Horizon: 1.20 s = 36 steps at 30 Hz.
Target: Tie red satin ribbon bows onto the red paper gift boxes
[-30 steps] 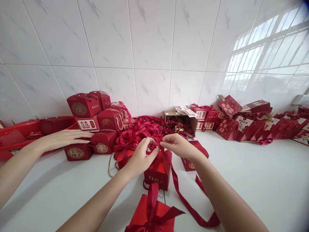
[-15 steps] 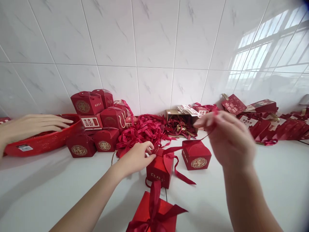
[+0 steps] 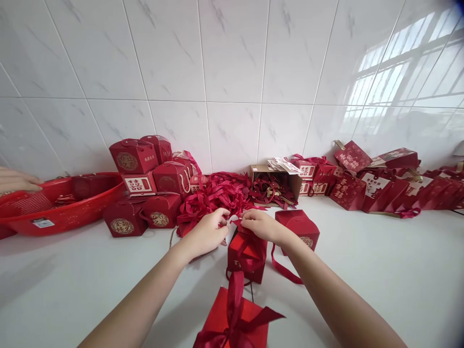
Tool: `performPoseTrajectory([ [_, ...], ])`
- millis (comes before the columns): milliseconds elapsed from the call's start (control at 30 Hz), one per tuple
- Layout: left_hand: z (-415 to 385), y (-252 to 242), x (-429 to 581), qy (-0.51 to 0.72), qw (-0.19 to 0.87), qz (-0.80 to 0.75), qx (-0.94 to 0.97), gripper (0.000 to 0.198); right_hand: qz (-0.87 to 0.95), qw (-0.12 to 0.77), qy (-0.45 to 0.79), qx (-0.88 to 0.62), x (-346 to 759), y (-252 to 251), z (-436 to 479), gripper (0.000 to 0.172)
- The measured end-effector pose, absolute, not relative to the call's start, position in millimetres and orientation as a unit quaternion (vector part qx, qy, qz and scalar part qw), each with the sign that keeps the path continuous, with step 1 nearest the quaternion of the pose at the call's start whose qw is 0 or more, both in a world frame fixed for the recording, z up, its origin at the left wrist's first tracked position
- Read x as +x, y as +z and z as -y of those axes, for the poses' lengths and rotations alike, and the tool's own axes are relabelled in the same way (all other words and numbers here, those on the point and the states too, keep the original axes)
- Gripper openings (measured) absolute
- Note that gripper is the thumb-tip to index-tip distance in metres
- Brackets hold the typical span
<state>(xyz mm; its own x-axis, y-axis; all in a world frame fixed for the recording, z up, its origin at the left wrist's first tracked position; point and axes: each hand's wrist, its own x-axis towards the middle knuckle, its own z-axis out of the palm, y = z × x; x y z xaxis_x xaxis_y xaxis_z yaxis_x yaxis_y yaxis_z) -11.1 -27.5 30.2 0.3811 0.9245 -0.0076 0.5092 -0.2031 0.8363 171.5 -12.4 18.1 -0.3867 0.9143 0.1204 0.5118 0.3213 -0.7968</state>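
Box [image 3: 239,258] at right hand [image 3: 263,225] has counter [image 3: 197,290] past left edge.

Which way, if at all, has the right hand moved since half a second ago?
Yes, left: the right hand was mostly right of the cardboard carton; now it's in front of the carton's left half.

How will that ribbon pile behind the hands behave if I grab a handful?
The ribbon pile is probably floppy, since it lies in curls and folds. It may tangle, being so interlaced. It is likely light, looking thin and loosely heaped.
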Motion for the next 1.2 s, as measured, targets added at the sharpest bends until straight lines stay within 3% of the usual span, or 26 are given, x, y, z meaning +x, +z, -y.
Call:
performPoseTrajectory([
  [300, 29.4, 28.4, -10.2, 0.259, 0.398, -0.489, 0.732, 0.037, 0.791, 0.279, 0.325, -0.437, 167.8, 14.6, 12.0, 0.024],
  [800, 17.1, 20.0, -8.6, 0.274, 0.304, -0.47, 0.782, 0.017, 0.825, 0.291, 0.261, -0.408, 159.9, 10.1, 18.6, 0.019],
  [1100, 16.2, 84.1, -89.0, 0.393, 0.05, -0.608, 0.688, 0.012, 0.749, 0.337, 0.224, -0.524, 207.4, 18.1, 54.5, 0.032],
  [1200, 25.6, 96.8, -98.6, 0.466, -0.081, -0.611, 0.635, 0.008, 0.72, 0.339, 0.255, -0.549, 215.9, 7.8, 61.1, 0.036],
])
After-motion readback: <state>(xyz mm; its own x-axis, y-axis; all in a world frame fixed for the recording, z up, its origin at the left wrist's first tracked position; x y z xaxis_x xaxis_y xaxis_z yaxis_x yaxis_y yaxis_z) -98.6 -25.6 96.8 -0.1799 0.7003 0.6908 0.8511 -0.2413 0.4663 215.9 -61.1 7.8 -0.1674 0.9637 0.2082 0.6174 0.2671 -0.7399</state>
